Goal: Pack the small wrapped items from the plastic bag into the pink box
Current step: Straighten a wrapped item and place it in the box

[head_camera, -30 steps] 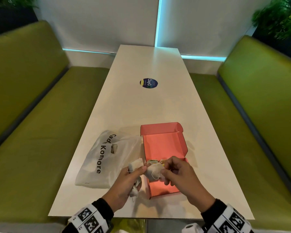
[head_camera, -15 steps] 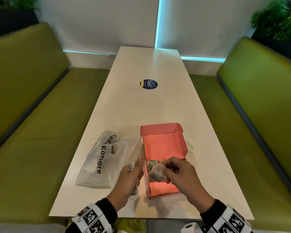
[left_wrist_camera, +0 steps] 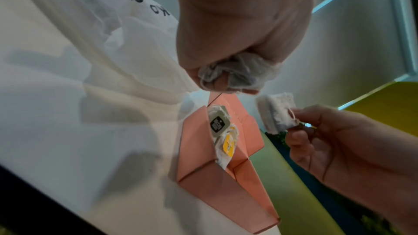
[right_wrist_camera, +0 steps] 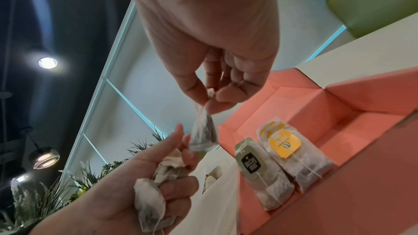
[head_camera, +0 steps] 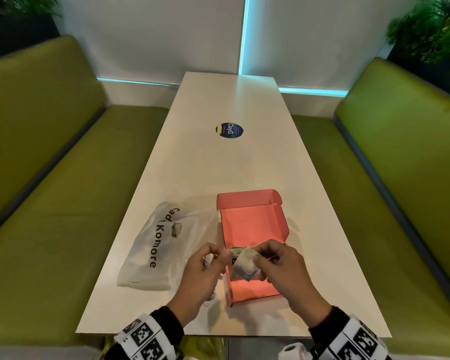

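The open pink box (head_camera: pixel 252 222) lies on the white table (head_camera: pixel 231 165), its lid folded back. Two tea bags stand inside at the near left, one with a grey tag (right_wrist_camera: pixel 251 162), one with a yellow tag (right_wrist_camera: pixel 285 142). My right hand (head_camera: pixel 257 255) pinches one tea bag (head_camera: pixel 244 265) by its top above the near part of the box. My left hand (head_camera: pixel 216 255), just left of the box, grips a bunch of tea bags (right_wrist_camera: pixel 167 167) in its curled fingers. The white plastic bag (head_camera: pixel 161 242) lies flat to the left.
Green benches (head_camera: pixel 50 203) run along both sides of the table. A round dark sticker (head_camera: pixel 229 130) sits mid-table. Plants (head_camera: pixel 431 29) stand behind the right bench. The near table edge runs just in front of my wrists.
My left hand has let go of the tea bag that both hands held and drawn a little to the left. The right hand now holds that bag alone over the box.
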`<state>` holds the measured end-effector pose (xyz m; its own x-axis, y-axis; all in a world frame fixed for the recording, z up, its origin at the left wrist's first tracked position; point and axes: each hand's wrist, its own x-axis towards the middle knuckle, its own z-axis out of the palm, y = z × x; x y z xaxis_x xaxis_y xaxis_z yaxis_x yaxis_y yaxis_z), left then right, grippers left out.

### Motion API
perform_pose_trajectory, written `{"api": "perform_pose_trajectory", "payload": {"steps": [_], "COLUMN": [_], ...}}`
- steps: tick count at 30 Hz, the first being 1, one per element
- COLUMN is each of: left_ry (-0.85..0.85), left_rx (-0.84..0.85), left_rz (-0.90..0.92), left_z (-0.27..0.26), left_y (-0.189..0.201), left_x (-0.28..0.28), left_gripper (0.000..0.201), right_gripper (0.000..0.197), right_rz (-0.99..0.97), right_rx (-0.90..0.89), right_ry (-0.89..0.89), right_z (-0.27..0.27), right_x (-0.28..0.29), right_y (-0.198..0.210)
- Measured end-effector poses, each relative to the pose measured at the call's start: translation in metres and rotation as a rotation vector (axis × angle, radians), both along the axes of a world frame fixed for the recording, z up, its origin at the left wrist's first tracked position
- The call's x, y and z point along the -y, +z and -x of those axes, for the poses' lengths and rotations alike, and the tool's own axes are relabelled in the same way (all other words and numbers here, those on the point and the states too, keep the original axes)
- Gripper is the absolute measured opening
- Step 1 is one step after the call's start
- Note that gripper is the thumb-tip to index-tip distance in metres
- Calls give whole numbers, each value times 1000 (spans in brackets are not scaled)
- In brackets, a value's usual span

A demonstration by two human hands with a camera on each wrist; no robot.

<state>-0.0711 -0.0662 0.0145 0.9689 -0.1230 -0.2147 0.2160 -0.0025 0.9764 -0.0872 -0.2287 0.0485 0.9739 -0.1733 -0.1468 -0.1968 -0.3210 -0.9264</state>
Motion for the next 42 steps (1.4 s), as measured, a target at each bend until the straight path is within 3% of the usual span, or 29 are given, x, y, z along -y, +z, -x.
{"api": "perform_pose_trajectory", "payload": {"steps": [2, 5, 11, 18, 24, 29, 33, 42], "left_ry": [13, -38, -117, -47, -38, -53, 10, -42], "left_rx": [-10, 29, -1, -17, -93, 19, -11, -116], "left_rz": [-53, -155, -86, -162, -93, -182, -213, -130], "left_z": [1, 3, 3, 0, 4, 9, 6, 5], "left_y": [1, 3, 10, 2, 8, 16, 10, 8], "left_x": [2, 4, 7, 0, 1, 7, 6, 2], "left_gripper": [41, 45, 13, 27, 28, 35, 38, 7], "right_gripper": [12, 15, 12, 15, 10, 19, 20, 15], "right_rz": [23, 61, -83, -85, -32, 30, 25, -106], "right_rx": [24, 51, 15, 14, 28, 68, 81, 42], "right_ry": [-5, 32, 92, 87, 116, 97, 90, 100], "right_z": [0, 2, 4, 2, 3, 3, 2, 3], "right_x": [-1, -3, -9, -2, -3, -6, -7, -7], "right_y": [0, 0, 4, 7, 7, 0, 0, 3]}}
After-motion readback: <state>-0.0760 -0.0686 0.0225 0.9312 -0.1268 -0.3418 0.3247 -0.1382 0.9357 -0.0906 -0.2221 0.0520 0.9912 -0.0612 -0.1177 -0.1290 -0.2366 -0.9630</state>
